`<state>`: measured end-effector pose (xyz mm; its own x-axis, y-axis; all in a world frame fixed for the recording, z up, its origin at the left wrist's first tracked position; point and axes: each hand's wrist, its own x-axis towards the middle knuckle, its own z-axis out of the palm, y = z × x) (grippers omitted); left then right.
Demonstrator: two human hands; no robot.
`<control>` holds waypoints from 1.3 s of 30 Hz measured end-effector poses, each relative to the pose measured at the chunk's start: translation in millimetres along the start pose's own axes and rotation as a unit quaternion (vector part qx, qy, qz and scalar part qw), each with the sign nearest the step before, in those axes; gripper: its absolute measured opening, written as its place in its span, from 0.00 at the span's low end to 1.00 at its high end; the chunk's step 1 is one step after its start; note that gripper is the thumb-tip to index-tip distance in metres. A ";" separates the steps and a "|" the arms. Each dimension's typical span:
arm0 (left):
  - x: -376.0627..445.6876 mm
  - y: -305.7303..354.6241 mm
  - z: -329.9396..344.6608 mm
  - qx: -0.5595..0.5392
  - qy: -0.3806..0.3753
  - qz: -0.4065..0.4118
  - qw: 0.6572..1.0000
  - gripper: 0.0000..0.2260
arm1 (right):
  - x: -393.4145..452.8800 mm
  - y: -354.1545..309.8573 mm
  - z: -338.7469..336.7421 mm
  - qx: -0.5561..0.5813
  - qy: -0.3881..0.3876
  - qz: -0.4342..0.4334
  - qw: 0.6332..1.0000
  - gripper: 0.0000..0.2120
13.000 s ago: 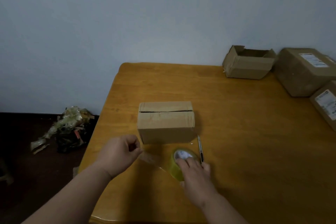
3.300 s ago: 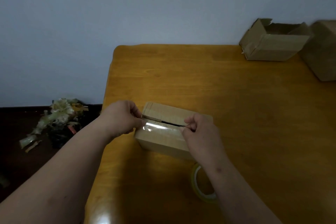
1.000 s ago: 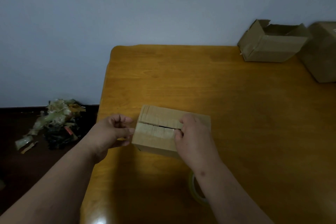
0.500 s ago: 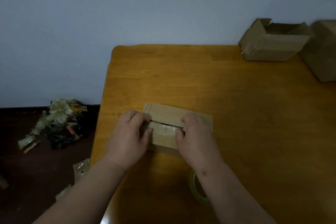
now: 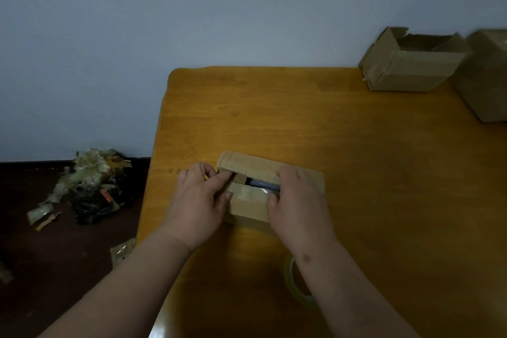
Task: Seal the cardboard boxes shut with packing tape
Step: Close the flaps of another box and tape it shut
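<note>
Near the desk's left edge, both hands have closed in on the small box (image 5: 255, 192), the left hand (image 5: 200, 200) pinching its left end, the right hand (image 5: 296, 206) gripping the right, yet the flaps now gape under the tape (image 5: 260, 191), so sealing isn't finished.

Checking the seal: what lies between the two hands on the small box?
In the head view, between left hand and right hand the small box shows a gaping flap seam under clear tape.

You had a plain brown cardboard box (image 5: 248, 204) on an orange-yellow, wood-grained worktop (image 5: 356, 173). Your tape roll (image 5: 295, 287) was translucent yellow, the wall (image 5: 192, 8) pale blue-grey.
</note>
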<state>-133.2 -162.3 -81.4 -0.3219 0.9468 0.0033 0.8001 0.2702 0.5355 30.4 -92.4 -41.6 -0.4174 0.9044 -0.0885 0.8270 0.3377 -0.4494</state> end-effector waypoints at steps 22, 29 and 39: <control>18.8 35.5 -4.7 0.131 -0.094 0.022 0.987 0.28 | -37.9 36.1 31.4 -0.015 0.163 -0.188 0.968 0.09; 23.0 38.1 -3.4 0.111 -0.116 -0.006 0.987 0.26 | -43.0 33.5 52.3 -0.094 0.028 -0.176 0.979 0.27; 24.3 35.6 -8.8 0.098 -0.143 -0.019 0.985 0.13 | -40.6 56.7 41.7 -0.077 0.037 -0.126 0.988 0.26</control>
<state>-117.1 -131.2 -54.8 -0.2199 0.9386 -0.2658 0.8815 0.3079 0.3580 78.6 -120.8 -100.6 -0.5929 0.8016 0.0768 0.7504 0.5846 -0.3085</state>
